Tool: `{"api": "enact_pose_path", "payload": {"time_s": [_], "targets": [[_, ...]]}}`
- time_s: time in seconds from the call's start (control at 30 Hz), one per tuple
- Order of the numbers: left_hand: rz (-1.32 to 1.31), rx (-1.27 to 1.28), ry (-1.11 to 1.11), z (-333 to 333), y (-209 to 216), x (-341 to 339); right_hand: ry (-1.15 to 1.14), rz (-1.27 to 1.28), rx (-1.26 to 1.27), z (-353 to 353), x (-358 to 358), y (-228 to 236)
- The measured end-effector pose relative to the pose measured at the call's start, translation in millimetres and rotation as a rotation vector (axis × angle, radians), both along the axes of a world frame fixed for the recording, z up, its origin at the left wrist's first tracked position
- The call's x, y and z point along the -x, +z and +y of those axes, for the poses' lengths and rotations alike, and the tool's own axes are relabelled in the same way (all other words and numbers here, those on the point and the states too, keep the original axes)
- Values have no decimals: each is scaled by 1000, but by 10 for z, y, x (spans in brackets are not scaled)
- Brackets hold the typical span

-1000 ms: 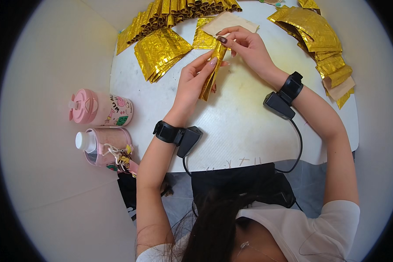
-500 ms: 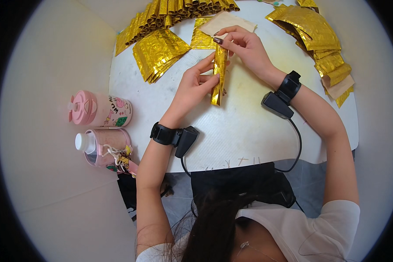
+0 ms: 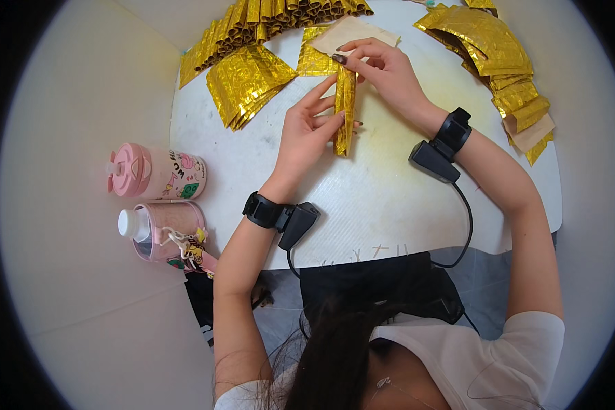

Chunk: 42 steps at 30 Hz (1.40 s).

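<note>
A narrow roll of gold foil paper point(image 3: 346, 113) stands lengthwise between my hands above the white table. My left hand point(image 3: 309, 126) pinches its lower half from the left, thumb in front and some fingers behind. At its top end my right hand point(image 3: 378, 65) grips it between thumb and fingers. Just beyond lie a flat gold foil sheet point(image 3: 314, 51) and a plain beige sheet point(image 3: 362, 35). A fanned stack of gold foil sheets point(image 3: 249, 82) rests left of the roll.
Many finished-looking gold rolls point(image 3: 266, 24) are heaped at the far left. More gold foil sheets point(image 3: 492, 51) fan along the right edge of the white table point(image 3: 389, 212). A pink-lidded cup point(image 3: 160, 172) and a white-capped bottle point(image 3: 164, 225) stand at the left.
The gold roll's lower end has narrowed and moved slightly up. My left hand and wrist have shifted a little to the right; my right hand has barely moved.
</note>
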<state>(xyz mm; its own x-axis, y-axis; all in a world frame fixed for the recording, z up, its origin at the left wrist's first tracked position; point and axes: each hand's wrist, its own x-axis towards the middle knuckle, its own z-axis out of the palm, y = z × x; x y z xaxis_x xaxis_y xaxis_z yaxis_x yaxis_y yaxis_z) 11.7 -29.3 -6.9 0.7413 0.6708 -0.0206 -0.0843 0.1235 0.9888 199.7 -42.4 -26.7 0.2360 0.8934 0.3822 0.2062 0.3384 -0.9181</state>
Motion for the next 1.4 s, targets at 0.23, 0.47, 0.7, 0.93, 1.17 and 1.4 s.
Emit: {"api": "enact_pose_path", "payload": {"time_s": [0.23,0.47,0.7,0.93,1.17,1.4], "targets": [[113,-201,90,-7,-56,9,47,-104,61,-15,-17,74],[-117,-31,237,-191,-4,-106,-31,196,-32,42,-26,-14],[-82,-276,149,-139,41,-51,-183,357,-6,-1,-71,70],[25,-337,306,-76,20,-42,-212,399,-3,-7,-81,76],[-202,-218,467,5,24,-42,-168,443,-10,-35,-17,88],[-231,-230,497,48,14,-4,-163,316,-38,-26,-55,60]]}}
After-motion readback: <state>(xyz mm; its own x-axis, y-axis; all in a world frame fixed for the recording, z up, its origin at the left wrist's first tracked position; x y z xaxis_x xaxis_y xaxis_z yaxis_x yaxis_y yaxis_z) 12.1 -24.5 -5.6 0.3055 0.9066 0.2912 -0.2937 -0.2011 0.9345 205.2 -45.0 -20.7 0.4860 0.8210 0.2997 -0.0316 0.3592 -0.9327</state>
